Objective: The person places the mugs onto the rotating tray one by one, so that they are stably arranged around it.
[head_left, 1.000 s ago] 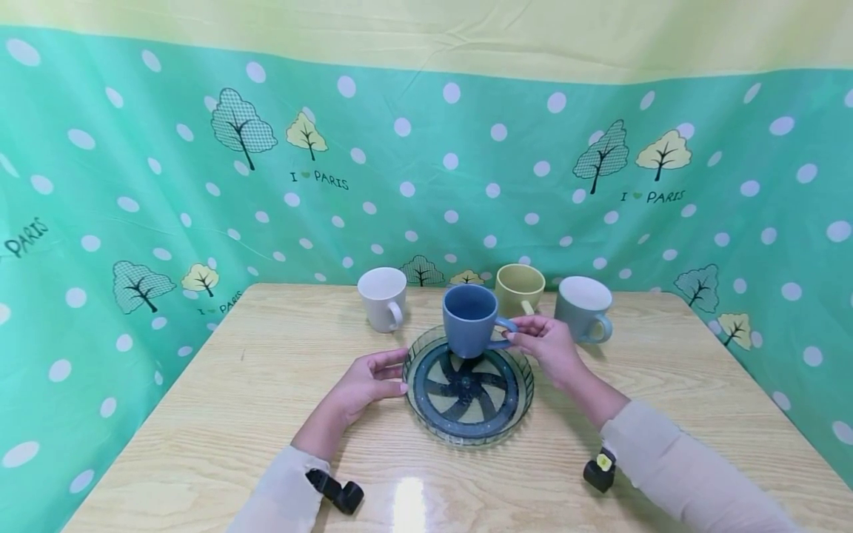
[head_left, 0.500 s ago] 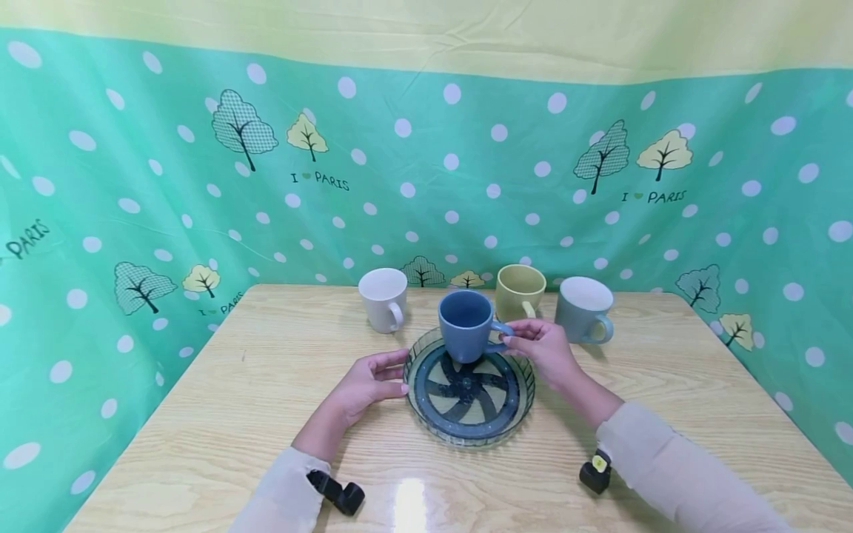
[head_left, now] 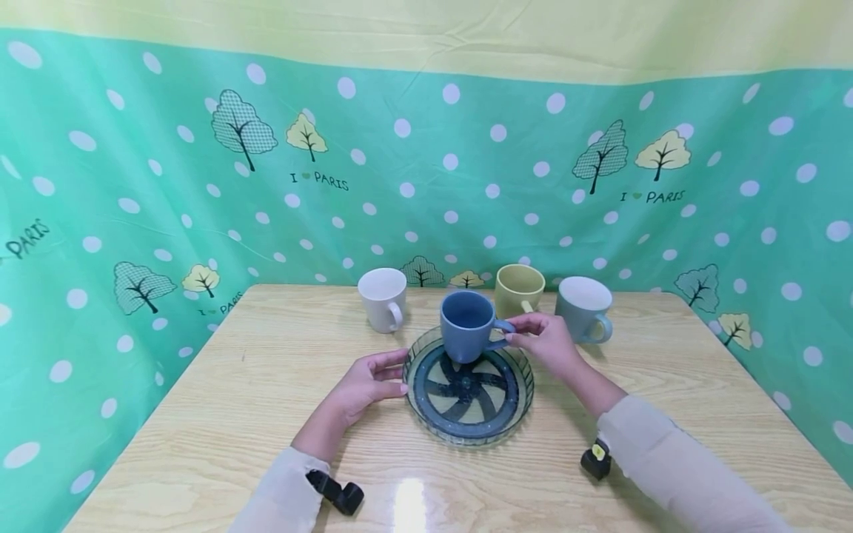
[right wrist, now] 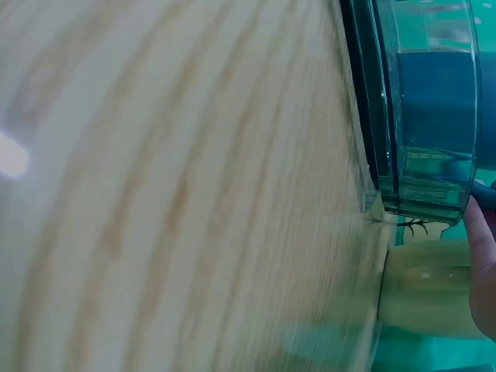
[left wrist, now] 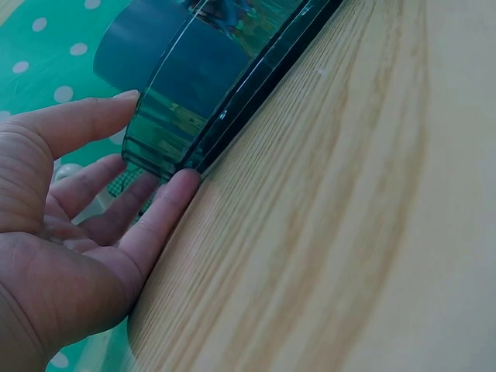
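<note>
A round, see-through green tray (head_left: 469,429) with a low ribbed wall and a dark pinwheel-like base lies mid-table. Toward its far side, a blue mug (head_left: 466,333) stands upright within the wall. My right hand (head_left: 546,344) pinches the mug's handle between thumb and fingers; the right wrist view catches only part of this hand (right wrist: 484,271) at its edge. On the tray's left side, my left hand (head_left: 365,381) touches the wall with extended fingers. In the left wrist view, the thumb meets the rim and a finger (left wrist: 167,213) lies low by the base.
Behind the tray stand a white mug (head_left: 382,300) to the left, a yellow-green mug (head_left: 520,289), and a grey-green mug (head_left: 581,314) with a white inside to the right. A dotted green cloth (head_left: 400,185) hangs behind the wooden table (head_left: 266,414).
My right hand has shifted the blue mug slightly left and toward me, then a touch back to the right. My left hand and the tray have stayed in place.
</note>
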### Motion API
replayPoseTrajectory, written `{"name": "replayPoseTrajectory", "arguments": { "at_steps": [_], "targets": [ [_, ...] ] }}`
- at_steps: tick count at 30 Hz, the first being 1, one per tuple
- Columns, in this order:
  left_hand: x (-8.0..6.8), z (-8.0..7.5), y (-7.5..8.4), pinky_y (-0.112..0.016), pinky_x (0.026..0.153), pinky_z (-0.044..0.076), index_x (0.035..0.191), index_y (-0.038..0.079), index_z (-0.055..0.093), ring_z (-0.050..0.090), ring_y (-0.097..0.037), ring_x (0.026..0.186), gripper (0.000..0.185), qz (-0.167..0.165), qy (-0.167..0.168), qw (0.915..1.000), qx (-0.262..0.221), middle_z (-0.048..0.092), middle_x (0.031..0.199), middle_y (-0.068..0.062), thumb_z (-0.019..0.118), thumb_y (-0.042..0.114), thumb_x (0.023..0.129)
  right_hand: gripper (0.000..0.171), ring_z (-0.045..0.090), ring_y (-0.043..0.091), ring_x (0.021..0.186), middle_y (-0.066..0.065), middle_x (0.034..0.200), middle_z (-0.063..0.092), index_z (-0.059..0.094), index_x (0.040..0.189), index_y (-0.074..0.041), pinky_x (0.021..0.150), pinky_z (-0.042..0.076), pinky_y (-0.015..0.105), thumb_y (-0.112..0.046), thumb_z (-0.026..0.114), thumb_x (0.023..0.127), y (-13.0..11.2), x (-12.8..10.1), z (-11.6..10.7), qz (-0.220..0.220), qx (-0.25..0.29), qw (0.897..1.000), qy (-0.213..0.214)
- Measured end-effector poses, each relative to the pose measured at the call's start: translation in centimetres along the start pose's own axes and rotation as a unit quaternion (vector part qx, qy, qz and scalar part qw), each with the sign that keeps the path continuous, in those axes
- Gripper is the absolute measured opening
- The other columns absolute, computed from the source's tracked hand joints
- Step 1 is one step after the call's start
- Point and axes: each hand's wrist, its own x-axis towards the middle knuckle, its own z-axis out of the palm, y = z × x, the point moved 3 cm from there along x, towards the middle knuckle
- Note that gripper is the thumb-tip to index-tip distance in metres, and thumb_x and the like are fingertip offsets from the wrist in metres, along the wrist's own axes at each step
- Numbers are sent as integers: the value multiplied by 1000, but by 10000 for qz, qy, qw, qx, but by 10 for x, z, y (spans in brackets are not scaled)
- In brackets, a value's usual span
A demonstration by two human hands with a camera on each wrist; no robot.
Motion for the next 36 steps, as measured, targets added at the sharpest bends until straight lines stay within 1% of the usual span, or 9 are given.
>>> {"name": "replayPoseTrajectory", "arguments": {
  "at_steps": [8, 13, 19, 22, 25, 28, 31, 35, 36],
  "targets": [
    [0, 1, 1, -33, 93, 53, 144, 0, 42, 49, -35, 126, 72, 14, 7, 10000, 77, 44, 146, -21, 73, -3, 79, 26, 68, 12, 87, 23, 105, 70, 68, 109, 7, 75, 58, 23, 0, 74, 84, 3, 1, 0, -54, 5, 10000, 56],
    [0, 0, 0, -33, 93, 53, 144, 0, 43, 48, -35, 126, 71, 19, 8, 10000, 85, 44, 145, -21, 72, -4, 80, 26, 68, 16, 89, 22, 104, 70, 69, 109, 5, 75, 58, 23, 1, 74, 84, 4, 1, 1, -127, -116, 9997, 149],
    [2, -1, 1, -32, 94, 52, 147, -1, 38, 48, -37, 126, 76, 146, -25, 9997, 173, 43, 144, -24, 72, -5, 79, 33, 65, 16, 93, 17, 105, 71, 68, 115, 2, 76, 56, 20, -6, 76, 84, 4, -3, -2, -107, -374, 9982, 451],
    [3, -1, 1, -34, 98, 50, 148, 0, 35, 47, -37, 127, 79, 213, -7, 9994, 269, 42, 145, -24, 73, -6, 79, 35, 63, 14, 95, 15, 107, 70, 67, 117, 0, 79, 54, 19, -11, 77, 84, 1, -7, -5, -76, -271, 9973, 678],
    [2, -1, 2, -41, 104, 44, 148, 1, 37, 45, -37, 129, 80, 192, 38, 9994, 280, 43, 146, -21, 73, -6, 77, 36, 62, 11, 97, 14, 110, 69, 67, 117, -1, 82, 53, 19, -14, 77, 85, -5, -11, -7, -162, -187, 9961, 848],
    [2, 0, 3, -50, 112, 33, 148, 2, 38, 42, -36, 133, 80, 187, -3, 9993, 335, 43, 147, -19, 74, -6, 77, 36, 62, 9, 96, 16, 113, 68, 67, 116, -1, 81, 55, 20, -16, 78, 84, -10, -15, -8, -304, -61, 9952, 930],
    [1, 1, 3, -54, 115, 24, 148, 5, 39, 39, -35, 136, 81, 137, -77, 9992, 368, 43, 148, -18, 75, -5, 76, 37, 63, 8, 96, 18, 115, 67, 66, 116, 1, 82, 55, 20, -16, 77, 85, -14, -18, -10, -474, 4, 9945, 939],
    [1, 2, 3, -55, 116, 21, 148, 6, 39, 37, -35, 138, 81, 134, -90, 9989, 444, 40, 150, -16, 75, -4, 76, 37, 63, 7, 95, 19, 115, 66, 66, 117, 2, 83, 55, 20, -15, 77, 85, -15, -21, -12, -632, 112, 9931, 978],
    [0, 2, 3, -55, 116, 21, 148, 7, 39, 37, -35, 137, 81, 134, -79, 9989, 450, 40, 150, -15, 75, -4, 76, 37, 64, 6, 94, 15, 113, 68, 66, 117, 3, 82, 55, 21, -13, 77, 85, -15, -22, -13, -680, 177, 9926, 991]
  ]
}}
